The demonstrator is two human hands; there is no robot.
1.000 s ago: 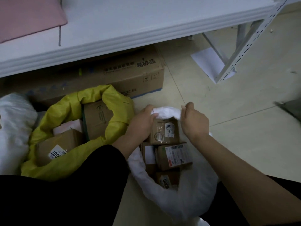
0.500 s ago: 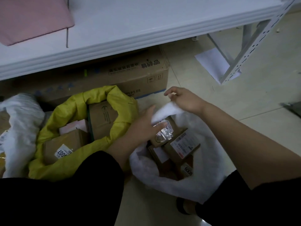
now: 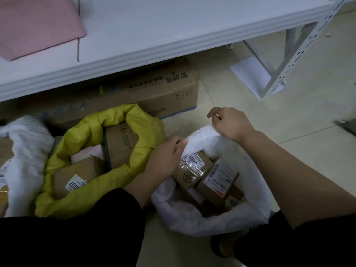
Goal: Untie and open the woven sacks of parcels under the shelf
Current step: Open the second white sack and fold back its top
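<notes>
- A white woven sack (image 3: 256,170) sits on the pale tiled floor (image 3: 289,132) at the near centre-right, just in front of a white shelf (image 3: 173,26). Its mouth is open.
- The right hand (image 3: 229,124) is at the sack's far rim. Its fingers are curled, pinching a fold of the white fabric and holding it up.
- The left hand (image 3: 167,157) is at the sack's left rim, with fingers curled round the fabric edge, just beside the topmost parcel.
- Inside the sack lie brown cardboard parcels (image 3: 190,170) with white printed labels, packed against one another. The top one carries shiny clear tape.
- Just to the left, a yellow sack (image 3: 138,122) stands open with its rim rolled down. It holds more brown boxes and a pale pink one.
- At the far left edge is a second white sack (image 3: 27,151), crumpled; whether it is open cannot be told.
- Beyond the sacks, a long cardboard carton (image 3: 154,93) lies under the shelf.
- A flat pink item (image 3: 34,26) rests on the shelf at far left.
- A sheet of paper (image 3: 248,74) lies on the floor by the shelf's perforated upright (image 3: 300,54), far right.
</notes>
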